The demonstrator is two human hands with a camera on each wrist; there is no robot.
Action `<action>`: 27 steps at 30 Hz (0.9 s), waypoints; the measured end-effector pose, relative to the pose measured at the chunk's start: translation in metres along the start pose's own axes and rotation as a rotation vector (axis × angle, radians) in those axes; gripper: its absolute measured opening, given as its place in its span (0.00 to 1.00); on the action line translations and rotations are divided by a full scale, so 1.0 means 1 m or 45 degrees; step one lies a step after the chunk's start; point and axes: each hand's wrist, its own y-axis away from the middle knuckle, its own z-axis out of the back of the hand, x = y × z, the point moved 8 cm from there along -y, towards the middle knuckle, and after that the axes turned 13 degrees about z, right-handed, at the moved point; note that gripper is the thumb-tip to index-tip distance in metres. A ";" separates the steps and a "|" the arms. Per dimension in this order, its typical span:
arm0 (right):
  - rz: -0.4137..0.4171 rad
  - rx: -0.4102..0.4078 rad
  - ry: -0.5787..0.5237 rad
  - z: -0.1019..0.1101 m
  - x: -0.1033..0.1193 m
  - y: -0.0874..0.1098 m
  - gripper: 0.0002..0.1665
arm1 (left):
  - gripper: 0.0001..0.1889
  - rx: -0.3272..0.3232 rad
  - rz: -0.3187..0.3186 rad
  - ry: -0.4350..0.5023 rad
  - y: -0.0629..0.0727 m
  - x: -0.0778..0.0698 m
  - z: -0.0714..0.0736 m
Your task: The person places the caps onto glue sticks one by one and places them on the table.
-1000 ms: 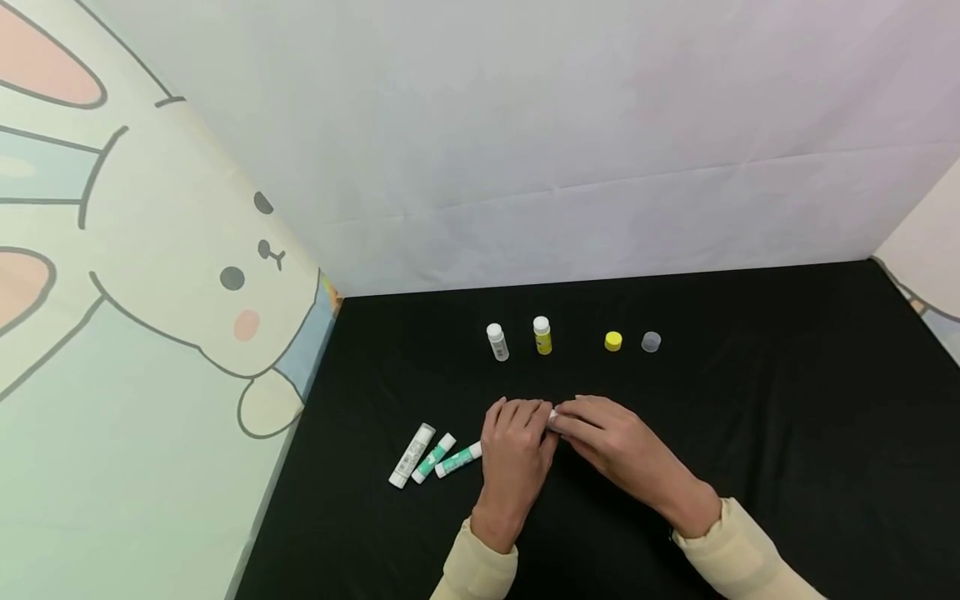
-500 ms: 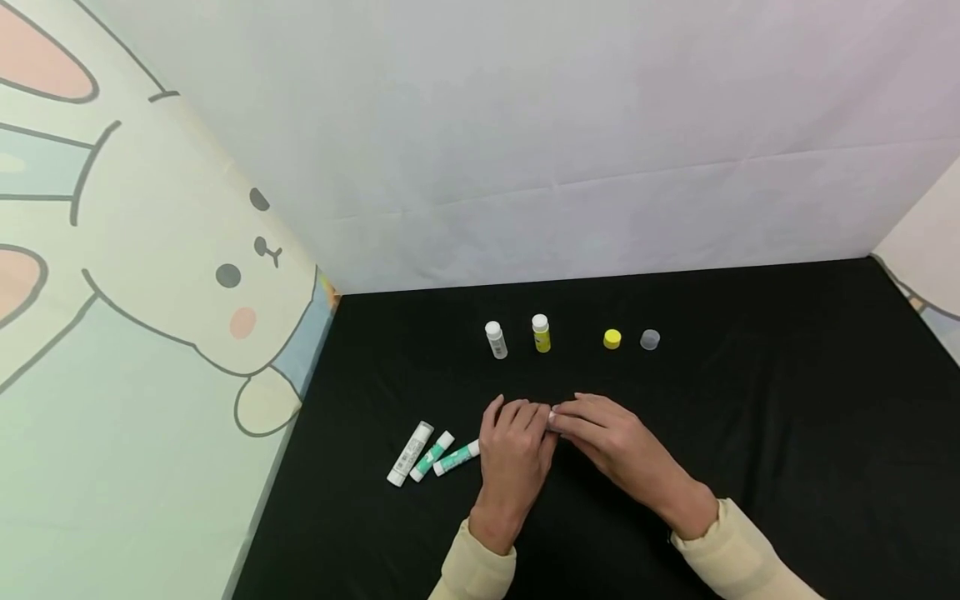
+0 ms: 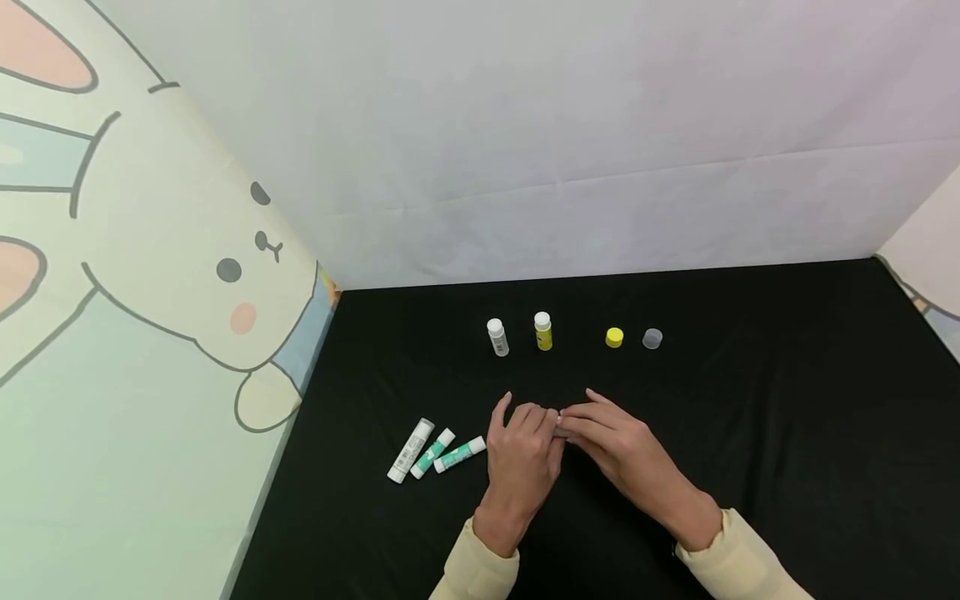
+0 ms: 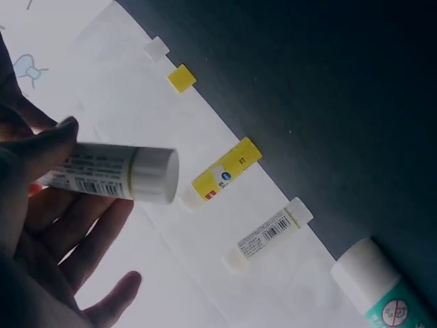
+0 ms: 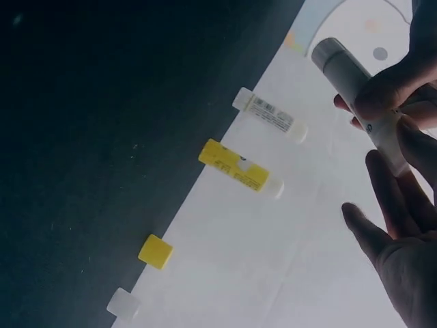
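Observation:
My left hand [image 3: 522, 450] grips the body of a white glue stick [image 4: 99, 169] that has printed text and a barcode. In the left wrist view its smooth end points right, past the thumb. My right hand [image 3: 626, 442] pinches the other end with thumb and fingers, as the right wrist view shows. The hands meet over the black table, and in the head view they hide most of the glue stick. To the left of my left hand lie a white glue stick [image 3: 411, 451] and two green-and-white sticks, the nearer one [image 3: 461, 455] close to the hand.
Toward the back of the black table [image 3: 750, 375] stand a white-labelled glue stick [image 3: 498, 337] and a yellow glue stick [image 3: 543, 331]. Right of them sit a yellow cap [image 3: 614, 337] and a translucent cap [image 3: 652, 338]. A white wall sheet [image 3: 555, 150] rises behind.
Both hands have shifted slightly to the right and down, still on the glue stick. The outer finger of each hand is now lifted further from the others. The things on the table stay put.

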 end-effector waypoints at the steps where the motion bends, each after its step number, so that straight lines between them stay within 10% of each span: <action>1: -0.009 -0.003 -0.003 0.000 0.000 0.001 0.25 | 0.08 0.003 -0.003 -0.008 0.000 0.000 0.000; 27: -0.014 -0.004 -0.021 0.003 -0.004 -0.006 0.27 | 0.16 0.025 0.109 -0.012 -0.002 0.008 0.008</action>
